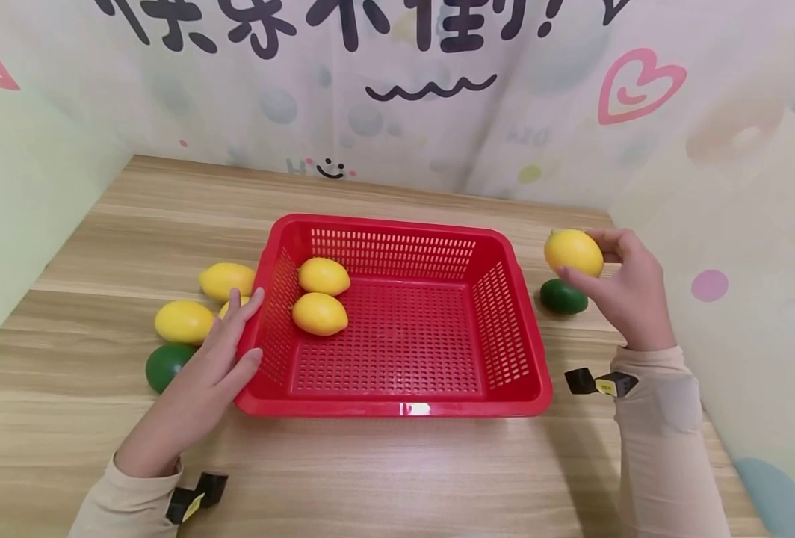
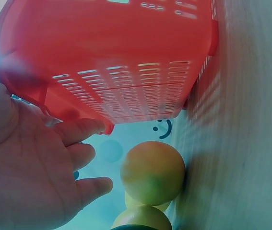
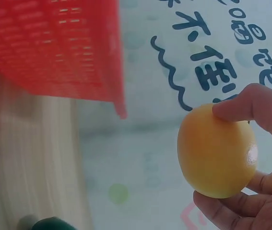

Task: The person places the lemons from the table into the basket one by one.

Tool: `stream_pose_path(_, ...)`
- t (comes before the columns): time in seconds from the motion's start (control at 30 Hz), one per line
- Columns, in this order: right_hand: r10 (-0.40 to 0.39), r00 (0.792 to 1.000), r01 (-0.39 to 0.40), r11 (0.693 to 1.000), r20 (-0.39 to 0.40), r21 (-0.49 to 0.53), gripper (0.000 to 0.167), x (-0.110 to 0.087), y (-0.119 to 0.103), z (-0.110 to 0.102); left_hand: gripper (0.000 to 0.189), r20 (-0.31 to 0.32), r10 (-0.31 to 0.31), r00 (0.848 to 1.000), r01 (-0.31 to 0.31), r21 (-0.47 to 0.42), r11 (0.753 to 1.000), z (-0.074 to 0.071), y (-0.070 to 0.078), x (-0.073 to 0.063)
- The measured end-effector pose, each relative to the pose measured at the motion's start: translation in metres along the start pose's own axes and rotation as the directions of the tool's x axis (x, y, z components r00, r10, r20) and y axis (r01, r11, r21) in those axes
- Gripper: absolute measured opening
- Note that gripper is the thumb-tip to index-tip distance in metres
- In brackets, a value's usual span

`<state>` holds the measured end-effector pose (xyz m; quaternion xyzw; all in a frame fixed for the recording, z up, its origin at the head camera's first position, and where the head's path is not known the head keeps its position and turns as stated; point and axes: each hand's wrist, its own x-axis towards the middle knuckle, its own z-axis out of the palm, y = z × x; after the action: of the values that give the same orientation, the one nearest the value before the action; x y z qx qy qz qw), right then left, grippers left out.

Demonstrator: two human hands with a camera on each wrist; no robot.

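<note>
A yellow lemon (image 1: 574, 252) is pinched between the thumb and fingers of my right hand (image 1: 629, 288), raised beyond the basket's right side. The lemon (image 3: 217, 151) fills that grip in the right wrist view. My left hand (image 1: 202, 373) rests at the left rim of a red plastic basket (image 1: 397, 409), fingers extended along it. In the left wrist view the fingers of my left hand (image 2: 35, 163) lie outside the basket wall (image 2: 126, 91); the thumb is mostly hidden. Two lemons, a rear one (image 1: 324, 276) and a front one (image 1: 320, 314), lie inside on the left.
Left of the basket are lemons (image 1: 226, 282), one partly covered by my left hand, and a dark green fruit (image 1: 169, 366). Another dark green fruit (image 1: 563, 297) lies right of the basket, below the raised lemon. A printed cloth (image 1: 404, 134) hangs behind the wooden table (image 1: 397, 478).
</note>
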<state>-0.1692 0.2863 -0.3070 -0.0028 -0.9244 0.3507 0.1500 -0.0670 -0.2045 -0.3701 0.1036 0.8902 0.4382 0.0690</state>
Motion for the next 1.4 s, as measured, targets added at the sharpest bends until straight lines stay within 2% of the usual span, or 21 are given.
stream_pose_path(0.3,-0.07,0.996,0.073,0.995,-0.052,0.063,0.058,0.005,-0.026,-0.001,0.074,0.002,0.024,1.0,-0.024,-0.031,0.999,-0.001,-0.002,0.001)
stream_pose_path(0.63,-0.121,0.992,0.125,0.987,-0.048,0.103,0.057,0.012,-0.056,0.007,0.074,-0.016,0.077,0.997,-0.078,-0.093,0.993,0.002,-0.008,0.003)
stream_pose_path(0.8,-0.161,0.986,0.165,0.977,-0.036,0.137,0.056,0.014,-0.068,0.011,0.076,-0.06,0.143,0.988,-0.15,-0.121,0.981,0.003,-0.012,0.004)
stream_pose_path(1.03,-0.192,0.981,0.191,0.964,-0.013,0.185,0.055,0.015,-0.082,0.019,0.079,-0.114,0.185,0.976,-0.197,-0.102,0.975,0.004,-0.016,0.007)
stream_pose_path(1.17,-0.218,0.976,0.213,0.959,0.008,0.186,0.054,0.014,-0.089,0.024,0.079,-0.142,0.213,0.967,-0.231,-0.126,0.965,0.005,-0.017,0.007)
stream_pose_path(1.27,-0.239,0.971,0.232,0.955,0.017,0.185,0.053,0.014,-0.093,0.028,0.082,-0.13,0.219,0.967,-0.234,-0.119,0.965,0.005,-0.018,0.006)
stream_pose_path(1.4,-0.269,0.963,0.26,0.947,0.022,0.191,0.051,0.015,-0.097,0.034,0.09,-0.106,0.246,0.964,-0.253,-0.062,0.965,0.005,-0.022,0.006)
